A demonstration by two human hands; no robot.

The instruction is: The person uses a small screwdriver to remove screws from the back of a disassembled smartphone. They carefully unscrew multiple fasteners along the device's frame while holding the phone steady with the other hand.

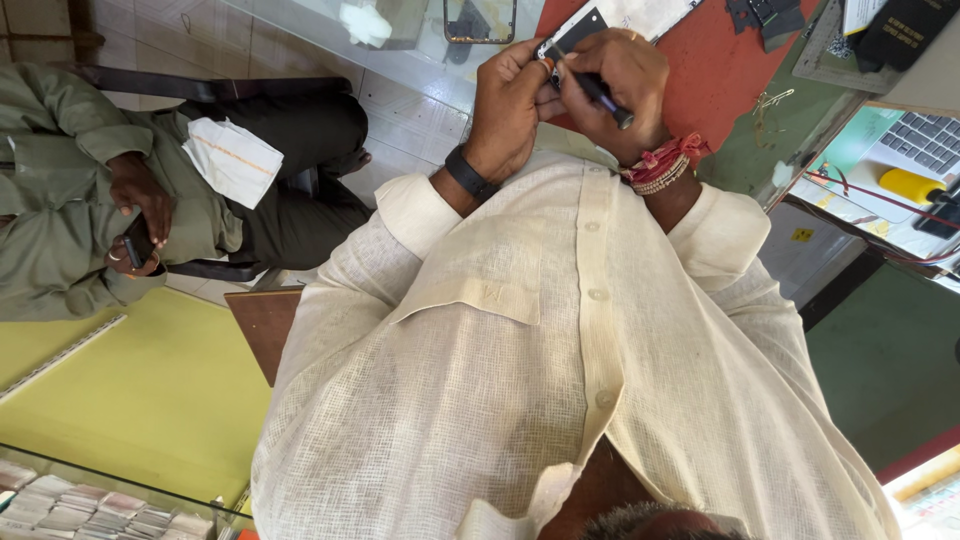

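At far centre, above the cream shirt (560,380), both hands met over a red mat (715,75). L hand (510,100), black band on wrist, was closed w/ fingertips pinching the edge of a flat dark device (578,30). R hand (625,85), red thread & beads at wrist, gripped a slim dark tool (600,92) pen-fashion, far end set against the device where the L fingers pinched.

Progress, as a judgement: work looked mid-step. Tool was on the device and the device was held up in the hands, not laid on the mat. Small dark parts (765,15) lay far R on the mat, apart from the hands. How much was done vs left couldn't be read.

Hidden/unclear:
- The tool's working tip & the contact spot were covered by the fingers.
- Most of the device was behind the hands, top cut by the frame; its kind was uncertain.
- Whether the parts belonged to it was unclear.

Around: a seated person in green (60,190) at L w/ a dark phone (137,240) in hand, and a laptop keyboard (925,140) far R.
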